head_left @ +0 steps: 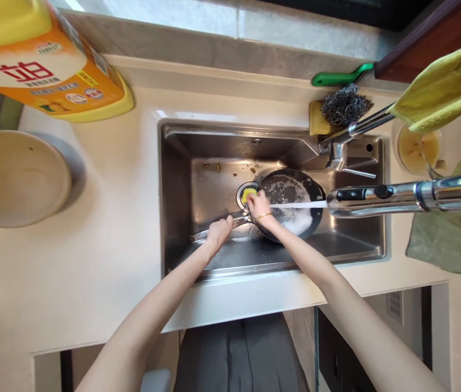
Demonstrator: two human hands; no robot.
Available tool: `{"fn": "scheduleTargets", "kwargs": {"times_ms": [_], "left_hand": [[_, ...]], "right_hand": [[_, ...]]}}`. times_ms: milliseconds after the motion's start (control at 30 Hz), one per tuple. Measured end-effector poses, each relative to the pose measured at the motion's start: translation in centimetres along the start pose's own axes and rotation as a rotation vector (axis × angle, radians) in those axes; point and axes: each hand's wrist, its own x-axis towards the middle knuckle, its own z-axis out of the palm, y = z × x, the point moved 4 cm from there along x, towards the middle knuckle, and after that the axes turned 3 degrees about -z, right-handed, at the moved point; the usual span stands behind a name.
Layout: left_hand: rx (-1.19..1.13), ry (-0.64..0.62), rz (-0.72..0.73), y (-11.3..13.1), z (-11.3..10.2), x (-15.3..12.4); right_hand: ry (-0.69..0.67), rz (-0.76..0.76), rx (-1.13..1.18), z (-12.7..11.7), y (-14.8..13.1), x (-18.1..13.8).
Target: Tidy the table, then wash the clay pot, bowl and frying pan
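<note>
A dark frying pan (314, 193) with white suds and water inside sits in the steel sink (210, 190). My left hand (219, 234) is closed around the pan's metal handle, which points left. At the pan's left rim, my right hand (259, 206) grips a yellow sponge (249, 194), partly covered by the fingers. A stream of water runs from the faucet (369, 200) leftward across the pan toward my right hand. Beneath the sponge shows part of the round drain (240, 197).
An orange and yellow detergent bottle (54, 65) stands at the upper left, above a pale bowl (18, 177). Behind the sink lie a steel wool scrubber (345, 106) and a green-handled tool (339, 79). Yellow cloth (447, 81) hangs at the upper right. Food scraps dot the sink floor.
</note>
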Motion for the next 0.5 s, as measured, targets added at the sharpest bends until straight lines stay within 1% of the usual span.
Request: {"fn": "scheduleTargets", "kwargs": {"times_ms": [100,167,233,267,300,367,433,500], "left_hand": [[0.013,0.013,0.002,-0.1,-0.1,0.0],[0.02,0.016,0.001,-0.1,-0.1,0.0],[0.022,0.015,0.003,-0.1,-0.1,0.0],[0.02,0.013,0.006,-0.1,-0.1,0.1],[0.018,0.01,0.01,-0.1,-0.1,0.1],[0.012,0.005,0.015,0.0,-0.2,0.2],[0.007,0.0,0.016,0.1,-0.4,0.1],[0.003,-0.004,0.014,0.2,-0.6,0.0]], "right_hand": [[0.213,0.152,0.136,-3.3,2.0,4.6],[0.341,0.303,0.187,-5.6,3.9,6.9],[0.415,0.405,0.195,-7.0,5.3,8.0],[0.429,0.425,0.193,-7.2,5.5,8.1],[0.425,0.414,0.191,-7.0,5.3,7.9],[0.374,0.324,0.19,-5.4,3.9,6.5],[0.28,0.187,0.177,-2.9,2.1,4.0],[0.152,0.052,0.142,-0.4,0.9,0.8]]}}
